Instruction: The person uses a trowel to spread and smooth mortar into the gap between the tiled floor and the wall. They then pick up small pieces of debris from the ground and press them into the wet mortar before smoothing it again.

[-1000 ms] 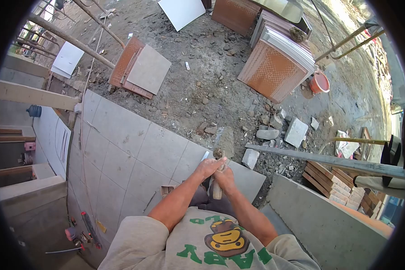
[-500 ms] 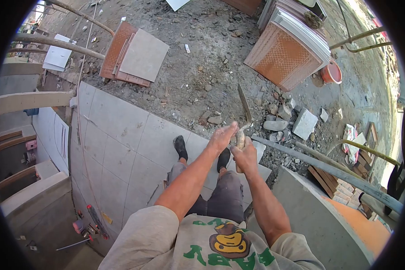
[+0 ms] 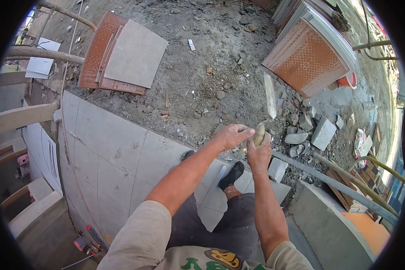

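My right hand (image 3: 259, 155) is wrapped around the handle of a trowel (image 3: 259, 133), whose long pale blade points away from me over the rubble. My left hand (image 3: 234, 137) is beside it, thumb and fingers pinched together, with the tips right at the handle's left side. Whatever is between those fingertips is too small to make out. Below the hands, my socked feet stand on large grey floor tiles (image 3: 117, 148).
Stacked tiles (image 3: 137, 54) lie beyond the paved floor, with a taller tile stack (image 3: 308, 58) at far right. Broken concrete blocks (image 3: 324, 133) and rubble lie right of the trowel. A metal pipe (image 3: 337, 186) crosses on the right, above a low concrete wall (image 3: 328, 220).
Both hands and the trowel have shifted right in view. The trowel blade has turned and now shows its broad face. My feet have changed position on the tiles, and the view has shifted.
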A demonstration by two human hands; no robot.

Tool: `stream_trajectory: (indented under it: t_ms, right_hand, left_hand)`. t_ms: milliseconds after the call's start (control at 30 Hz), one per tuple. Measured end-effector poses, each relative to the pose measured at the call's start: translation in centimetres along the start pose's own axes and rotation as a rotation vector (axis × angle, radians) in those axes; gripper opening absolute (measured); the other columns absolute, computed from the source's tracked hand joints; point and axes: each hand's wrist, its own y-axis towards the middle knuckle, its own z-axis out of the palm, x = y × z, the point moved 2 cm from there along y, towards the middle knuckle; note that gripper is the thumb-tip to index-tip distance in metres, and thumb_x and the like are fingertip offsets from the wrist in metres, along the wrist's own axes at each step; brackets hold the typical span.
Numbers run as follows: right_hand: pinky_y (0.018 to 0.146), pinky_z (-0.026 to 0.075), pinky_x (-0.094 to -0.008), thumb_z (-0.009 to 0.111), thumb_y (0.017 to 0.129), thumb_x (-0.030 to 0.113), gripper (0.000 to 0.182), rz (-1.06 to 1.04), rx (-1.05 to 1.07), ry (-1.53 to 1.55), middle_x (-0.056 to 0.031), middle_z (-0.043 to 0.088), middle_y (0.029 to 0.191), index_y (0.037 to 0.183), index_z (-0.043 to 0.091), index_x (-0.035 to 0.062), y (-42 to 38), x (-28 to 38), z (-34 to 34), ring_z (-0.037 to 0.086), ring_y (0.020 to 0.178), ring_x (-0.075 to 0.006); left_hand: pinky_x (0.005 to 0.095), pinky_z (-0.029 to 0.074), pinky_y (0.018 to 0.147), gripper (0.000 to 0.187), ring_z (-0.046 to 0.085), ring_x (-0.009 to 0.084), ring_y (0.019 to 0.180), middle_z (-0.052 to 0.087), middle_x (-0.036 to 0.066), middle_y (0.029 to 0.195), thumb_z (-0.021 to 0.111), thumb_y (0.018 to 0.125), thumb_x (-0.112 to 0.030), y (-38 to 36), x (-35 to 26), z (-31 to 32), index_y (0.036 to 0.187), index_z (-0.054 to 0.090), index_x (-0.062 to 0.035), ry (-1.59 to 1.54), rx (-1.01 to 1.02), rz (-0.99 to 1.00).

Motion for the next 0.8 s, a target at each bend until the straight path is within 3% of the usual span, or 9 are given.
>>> stream_trajectory:
  t_ms: [67, 133, 233, 300, 433, 467, 633, 733, 800]
  right_hand:
    - [0.077, 0.046, -0.0501, 0.064, 0.079, 0.025, 0.044, 0.010, 0.081, -0.046, -0.0255, 0.062, 0.094, 0.113, 0.046, 0.0042, 1.8, -3.1, 5.9, 0.059, 0.089, -0.0452]
    - [0.079, 0.046, -0.0492, 0.065, 0.078, 0.026, 0.046, -0.030, 0.159, -0.137, -0.0240, 0.062, 0.095, 0.115, 0.047, 0.0056, 3.7, -7.4, 11.6, 0.059, 0.090, -0.0429]
    - [0.079, 0.046, -0.0480, 0.065, 0.077, 0.026, 0.046, -0.100, 0.146, -0.222, -0.0228, 0.061, 0.098, 0.115, 0.047, 0.0069, 7.8, -11.7, 17.5, 0.059, 0.093, -0.0409]
    - [0.080, 0.046, -0.0470, 0.065, 0.077, 0.027, 0.046, -0.096, 0.173, -0.209, -0.0213, 0.061, 0.101, 0.115, 0.047, 0.0075, 10.3, -13.2, 20.7, 0.059, 0.094, -0.0391]
    - [0.080, 0.047, -0.0459, 0.066, 0.077, 0.024, 0.049, -0.176, 0.042, -0.184, -0.0193, 0.060, 0.104, 0.118, 0.047, 0.0080, 15.0, -14.0, 26.1, 0.059, 0.095, -0.0382]
    - [0.080, 0.046, -0.0457, 0.067, 0.077, 0.023, 0.050, -0.203, -0.027, -0.129, -0.0195, 0.059, 0.106, 0.119, 0.047, 0.0075, 15.9, -14.4, 27.1, 0.058, 0.096, -0.0381]
    - [0.083, 0.045, -0.0446, 0.067, 0.076, 0.023, 0.053, -0.151, -0.131, -0.071, -0.0193, 0.056, 0.109, 0.122, 0.045, 0.0051, 18.8, -16.2, 30.6, 0.057, 0.098, -0.0378]
    - [0.083, 0.045, -0.0446, 0.068, 0.076, 0.021, 0.053, -0.180, -0.171, -0.072, -0.0183, 0.056, 0.108, 0.121, 0.045, 0.0049, 19.9, -15.9, 31.4, 0.056, 0.098, -0.0373]
    - [0.083, 0.046, -0.0448, 0.069, 0.076, 0.020, 0.055, -0.214, -0.226, -0.012, -0.0183, 0.055, 0.109, 0.123, 0.043, 0.0052, 20.5, -14.9, 31.6, 0.055, 0.101, -0.0366]
  left_hand:
    - [0.0348, 0.048, 0.078, 0.045, 0.063, 0.0224, 0.089, 0.067, 0.013, 0.091, 0.061, 0.084, -0.047, 2.2, 5.0, -4.0, 0.105, 0.067, -0.0082, 0.296, 0.001, -0.061]
    - [0.0395, 0.048, 0.076, 0.040, 0.064, 0.0284, 0.087, 0.067, 0.015, 0.091, 0.062, 0.082, -0.044, 5.2, 14.3, -9.1, 0.103, 0.067, -0.0101, 0.627, -0.112, 0.003]
    - [0.0416, 0.048, 0.077, 0.038, 0.063, 0.0329, 0.088, 0.067, 0.016, 0.092, 0.062, 0.082, -0.042, 6.1, 22.5, -15.4, 0.098, 0.068, -0.0084, 0.661, -0.234, -0.115]
    - [0.0414, 0.048, 0.077, 0.035, 0.063, 0.0326, 0.087, 0.066, 0.016, 0.089, 0.064, 0.081, -0.040, 6.3, 26.8, -18.0, 0.094, 0.067, -0.0075, 0.632, -0.437, -0.207]
    - [0.0414, 0.048, 0.077, 0.032, 0.062, 0.0331, 0.088, 0.066, 0.016, 0.089, 0.065, 0.080, -0.036, 10.6, 35.6, -18.4, 0.091, 0.066, -0.0063, 0.699, -0.463, -0.223]
    - [0.0417, 0.048, 0.077, 0.030, 0.062, 0.0330, 0.088, 0.065, 0.016, 0.090, 0.065, 0.081, -0.034, 12.1, 37.2, -19.0, 0.092, 0.066, -0.0063, 0.677, -0.568, -0.192]
    - [0.0443, 0.047, 0.076, 0.024, 0.060, 0.0334, 0.089, 0.062, 0.015, 0.093, 0.062, 0.084, -0.028, 18.7, 40.1, -24.7, 0.097, 0.063, -0.0078, 0.780, -0.906, -0.051]
    - [0.0440, 0.046, 0.079, 0.022, 0.059, 0.0326, 0.093, 0.060, 0.014, 0.097, 0.061, 0.085, -0.027, 20.7, 38.0, -28.3, 0.097, 0.063, -0.0092, 0.867, -0.897, -0.117]
    - [0.0426, 0.046, 0.085, 0.021, 0.056, 0.0308, 0.102, 0.058, 0.012, 0.104, 0.061, 0.085, -0.026, 22.0, 37.5, -29.9, 0.101, 0.060, -0.0116, 0.967, -0.843, -0.280]
